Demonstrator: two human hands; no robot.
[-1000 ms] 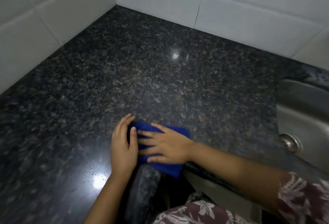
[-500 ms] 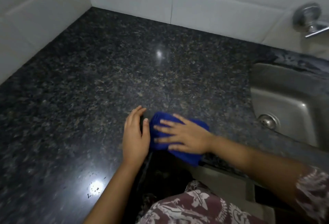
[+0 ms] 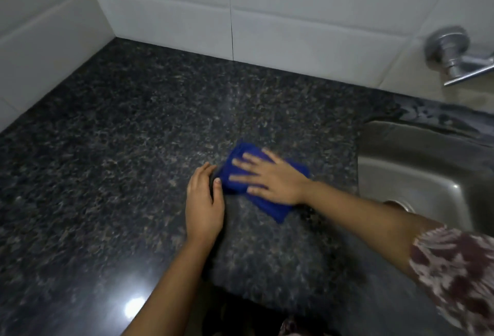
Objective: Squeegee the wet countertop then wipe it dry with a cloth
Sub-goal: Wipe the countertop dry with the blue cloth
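A folded blue cloth (image 3: 270, 206) lies on the dark speckled granite countertop (image 3: 128, 135), a little left of the sink. My right hand (image 3: 270, 178) presses flat on top of it with the fingers spread. My left hand (image 3: 204, 202) rests flat on the counter just left of the cloth, its thumb near the cloth's edge. No squeegee is in view.
A steel sink (image 3: 427, 175) is set into the counter at the right, with a wall tap (image 3: 454, 55) above it. White tiled walls (image 3: 294, 28) close the counter at the back and left. The front edge runs near the bottom.
Both hands and the cloth have moved away from the front edge, farther onto the counter and toward the sink. The camera has swung right, and the tap now shows fully.
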